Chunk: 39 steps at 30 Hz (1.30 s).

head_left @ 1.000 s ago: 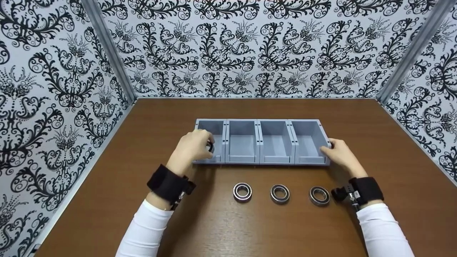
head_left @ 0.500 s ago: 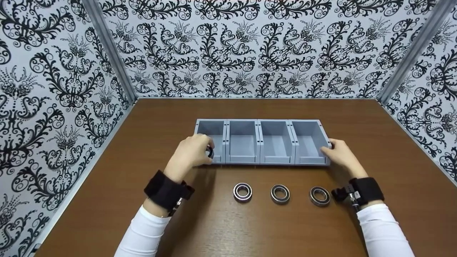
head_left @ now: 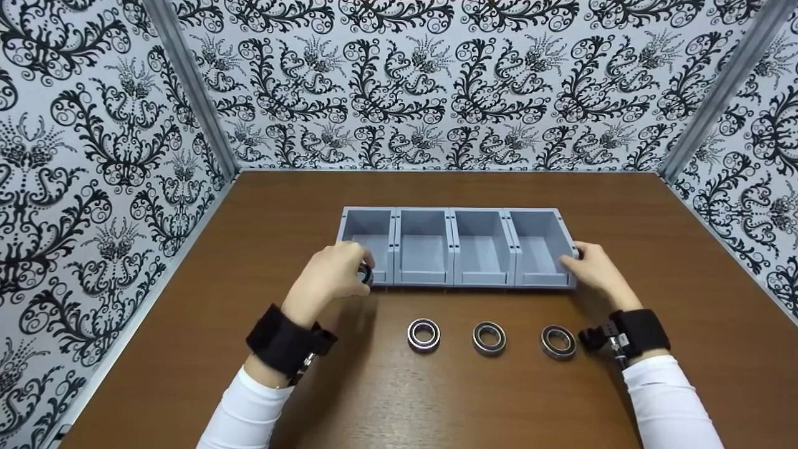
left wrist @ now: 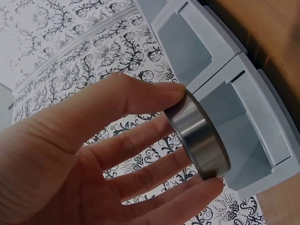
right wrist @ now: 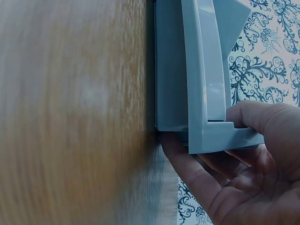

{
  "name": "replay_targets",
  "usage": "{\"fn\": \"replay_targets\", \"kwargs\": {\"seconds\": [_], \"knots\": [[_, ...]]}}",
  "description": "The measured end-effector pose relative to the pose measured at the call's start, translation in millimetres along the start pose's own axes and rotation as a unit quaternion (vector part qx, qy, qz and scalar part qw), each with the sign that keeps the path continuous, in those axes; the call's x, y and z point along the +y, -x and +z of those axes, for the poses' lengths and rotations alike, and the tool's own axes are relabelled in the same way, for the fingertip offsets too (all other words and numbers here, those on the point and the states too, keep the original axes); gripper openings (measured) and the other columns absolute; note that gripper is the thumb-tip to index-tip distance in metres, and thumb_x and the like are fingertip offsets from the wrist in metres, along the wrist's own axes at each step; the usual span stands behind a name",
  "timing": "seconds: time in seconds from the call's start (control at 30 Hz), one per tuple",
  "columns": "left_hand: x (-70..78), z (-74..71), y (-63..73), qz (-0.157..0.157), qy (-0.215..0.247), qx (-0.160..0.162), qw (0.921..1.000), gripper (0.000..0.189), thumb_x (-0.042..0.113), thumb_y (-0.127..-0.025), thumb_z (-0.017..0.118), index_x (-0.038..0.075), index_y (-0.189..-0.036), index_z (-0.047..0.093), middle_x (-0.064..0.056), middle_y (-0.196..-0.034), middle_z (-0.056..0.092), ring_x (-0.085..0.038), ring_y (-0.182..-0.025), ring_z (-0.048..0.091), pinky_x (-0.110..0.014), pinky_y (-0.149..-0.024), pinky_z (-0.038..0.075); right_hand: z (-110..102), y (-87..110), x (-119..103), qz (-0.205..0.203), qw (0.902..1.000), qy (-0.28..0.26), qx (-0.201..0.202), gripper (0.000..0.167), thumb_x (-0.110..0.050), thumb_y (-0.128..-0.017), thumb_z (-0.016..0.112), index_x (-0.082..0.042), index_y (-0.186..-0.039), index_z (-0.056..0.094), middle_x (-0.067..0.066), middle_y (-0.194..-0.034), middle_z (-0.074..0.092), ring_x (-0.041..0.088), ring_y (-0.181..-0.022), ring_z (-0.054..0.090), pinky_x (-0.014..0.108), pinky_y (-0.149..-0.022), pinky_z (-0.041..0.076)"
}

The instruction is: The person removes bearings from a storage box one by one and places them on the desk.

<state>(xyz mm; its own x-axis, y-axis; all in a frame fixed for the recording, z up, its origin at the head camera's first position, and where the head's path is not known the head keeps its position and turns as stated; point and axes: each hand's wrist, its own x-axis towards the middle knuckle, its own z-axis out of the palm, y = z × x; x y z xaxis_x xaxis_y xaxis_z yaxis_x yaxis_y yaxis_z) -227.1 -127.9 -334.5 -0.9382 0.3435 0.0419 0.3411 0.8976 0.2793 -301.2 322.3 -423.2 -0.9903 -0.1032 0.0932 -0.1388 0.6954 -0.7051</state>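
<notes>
My left hand (head_left: 333, 271) pinches a ball bearing (left wrist: 199, 133) between thumb and fingers, its shiny steel outer ring showing in the left wrist view. In the head view this bearing overlaps the front of the leftmost bin (head_left: 381, 268). At the other end of the row, my right hand (head_left: 595, 268) grips the side wall of the rightmost bin (right wrist: 206, 84). The right thumb is over the wall's edge and the fingers are against its outside. Three more bearings lie flat in front of the bins: left (head_left: 423, 335), middle (head_left: 489, 338), right (head_left: 558, 342).
Several joined grey bins stand in a row on the brown wooden table (head_left: 436, 405). Two middle bins (head_left: 423, 277) lie between the hands. Patterned panels (head_left: 436, 93) with grey frame posts enclose the table at the back and sides.
My left hand has drawn back slightly toward me and down with the bearing, from over the leftmost bin to its front edge. The right hand and the three bearings have stayed put.
</notes>
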Motion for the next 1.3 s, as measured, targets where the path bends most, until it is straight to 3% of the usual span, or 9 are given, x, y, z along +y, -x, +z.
{"fn": "replay_targets", "kwargs": {"seconds": [0.43, 0.77, 1.07, 1.3], "knots": [[0.8, 4.1, 12.5, 0.004, 0.001, 0.003, 1.0000, 0.036, 0.011, -0.069, 0.071, 0.011, -0.104, 0.074, -0.007, -0.105, 0.070, -0.032, -0.093, 0.066, -0.045, -0.077, 0.052, 0, 0.6, -1, -0.007, 0.9999, -0.009, 0.000, 0.040, -0.006, -0.092, 0.053, 0.020, -0.122, 0.054, 0.035, -0.105, 0.065, 0.005, -0.073, 0.058, 0.016, -0.064, 0.047], [0.8, 9.7, 19.3, 0.011, 0.003, 0.008, 0.9999, 0.023, 0.011, -0.068, 0.074, 0.011, -0.092, 0.073, -0.004, -0.089, 0.066, -0.024, -0.079, 0.061, -0.040, -0.066, 0.049, 0, 0.3, 0, -0.007, 1.0000, -0.006, 0.003, 0.039, -0.006, -0.092, 0.054, 0.021, -0.120, 0.055, 0.036, -0.105, 0.065, 0.005, -0.074, 0.059, 0.016, -0.065, 0.048], [1.6, 14.7, 26.6, 0.001, 0.013, -0.002, 0.9999, 0.035, 0.016, -0.068, 0.081, 0.010, -0.101, 0.073, -0.008, -0.102, 0.069, -0.031, -0.094, 0.066, -0.046, -0.078, 0.053, 1, -0.3, 0, -0.002, 1.0000, 0.003, 0.000, 0.042, -0.008, -0.092, 0.054, 0.020, -0.124, 0.054, 0.036, -0.109, 0.065, 0.008, -0.077, 0.059, 0.016, -0.065, 0.047], [1.2, 16.4, 31.4, 0.006, 0.013, -0.012, 0.9998, 0.028, 0.014, -0.070, 0.079, 0.012, -0.096, 0.072, -0.006, -0.100, 0.067, -0.029, -0.094, 0.065, -0.044, -0.076, 0.052, 0, -0.8, -1, -0.001, 1.0000, 0.010, 0.002, 0.042, -0.008, -0.092, 0.054, 0.019, -0.125, 0.054, 0.034, -0.108, 0.065, 0.009, -0.077, 0.059, 0.016, -0.065, 0.046]]}}
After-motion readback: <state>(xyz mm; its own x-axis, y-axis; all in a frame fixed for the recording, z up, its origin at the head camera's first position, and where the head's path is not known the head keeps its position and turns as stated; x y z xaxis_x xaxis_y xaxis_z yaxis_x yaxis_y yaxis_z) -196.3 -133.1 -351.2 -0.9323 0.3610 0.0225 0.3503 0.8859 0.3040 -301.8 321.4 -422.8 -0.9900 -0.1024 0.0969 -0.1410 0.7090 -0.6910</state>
